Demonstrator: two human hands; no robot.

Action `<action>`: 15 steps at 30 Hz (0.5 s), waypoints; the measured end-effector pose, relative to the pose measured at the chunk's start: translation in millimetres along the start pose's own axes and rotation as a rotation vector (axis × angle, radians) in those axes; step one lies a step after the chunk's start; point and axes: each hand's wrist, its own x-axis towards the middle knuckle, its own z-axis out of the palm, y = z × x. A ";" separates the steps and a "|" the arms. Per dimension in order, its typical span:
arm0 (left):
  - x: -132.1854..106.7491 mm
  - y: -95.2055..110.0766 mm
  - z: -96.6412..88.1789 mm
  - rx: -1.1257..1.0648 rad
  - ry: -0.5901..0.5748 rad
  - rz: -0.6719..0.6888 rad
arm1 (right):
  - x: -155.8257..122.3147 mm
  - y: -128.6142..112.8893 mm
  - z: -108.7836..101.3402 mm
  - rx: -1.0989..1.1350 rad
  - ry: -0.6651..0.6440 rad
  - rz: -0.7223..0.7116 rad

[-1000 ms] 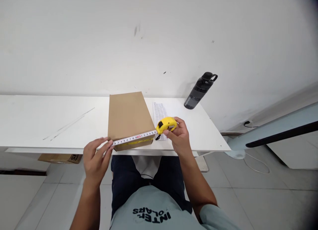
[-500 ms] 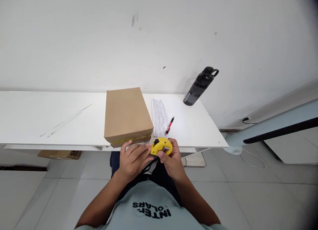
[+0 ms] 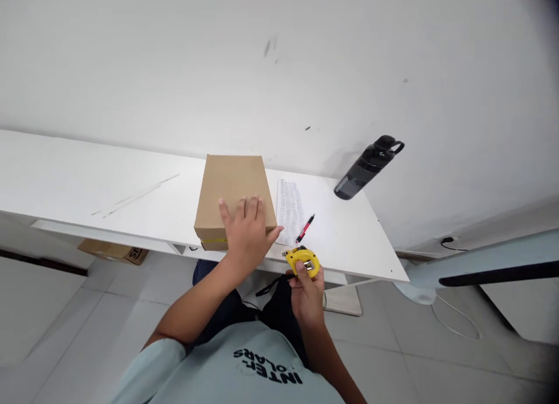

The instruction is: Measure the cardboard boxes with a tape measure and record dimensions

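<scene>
My left hand (image 3: 247, 232) lies with its fingers spread on the top and front edge of a brown cardboard box (image 3: 233, 180), its thumb reaching past the right front corner. A strip of yellow tape (image 3: 213, 240) runs along the front of the box, partly hidden by my hand. In front of the table edge, my right hand (image 3: 308, 293) grips a yellow tape measure (image 3: 303, 259), thumb across its side. The metal end hook shows at the left of its case, and no long stretch of blade is out.
Right of the box, a handwritten sheet of paper (image 3: 289, 209) lies on the white table (image 3: 135, 188), with a red and black pen (image 3: 305, 228) beside it. Farther right stands a black bottle (image 3: 367, 170) near the wall. Another cardboard box (image 3: 111, 251) sits below on the left.
My left hand has left the tape measure and come down on the box. My right hand keeps the tape measure, now slightly farther right. The camera view has tilted.
</scene>
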 end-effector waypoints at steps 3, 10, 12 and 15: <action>-14.6 -19.5 -15.6 0.014 0.016 0.058 | 4.1 1.0 -0.3 -0.011 -0.019 -0.032; -68.6 -84.9 -85.5 0.154 0.008 0.188 | 19.1 0.6 -2.7 0.036 0.021 -0.127; -79.5 -106.1 -93.0 0.218 0.042 0.127 | 22.4 1.8 -1.7 0.035 0.019 -0.142; -85.0 -135.2 -89.1 0.223 0.110 0.011 | 23.6 4.0 2.3 0.064 0.010 -0.118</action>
